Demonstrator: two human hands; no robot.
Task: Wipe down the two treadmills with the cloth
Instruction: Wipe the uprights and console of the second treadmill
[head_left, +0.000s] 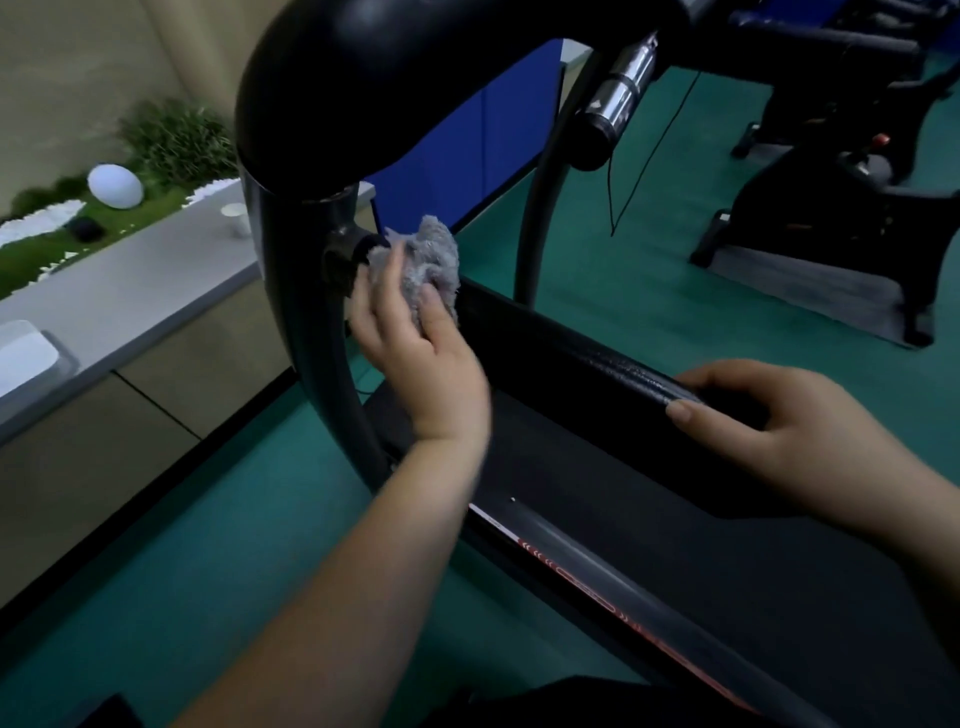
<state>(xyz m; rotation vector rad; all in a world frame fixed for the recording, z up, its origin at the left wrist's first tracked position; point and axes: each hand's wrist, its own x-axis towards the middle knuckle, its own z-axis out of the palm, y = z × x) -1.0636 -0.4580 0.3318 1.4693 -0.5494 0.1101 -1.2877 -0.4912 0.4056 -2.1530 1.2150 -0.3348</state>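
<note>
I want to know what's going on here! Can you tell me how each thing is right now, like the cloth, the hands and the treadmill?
cloth: bunched up, pressed against the knob on the treadmill post.
left hand: holds the cloth.
right hand: grips the black bar.
black bar: held at one end, cloth at the other.
treadmill belt: flat; moving or not, cannot tell.
white cup: upright on the ledge.

I see a dim, bluish picture — soft all over, wide-angle bending at the edges, one glint on the chrome cylinder (621, 96).
</note>
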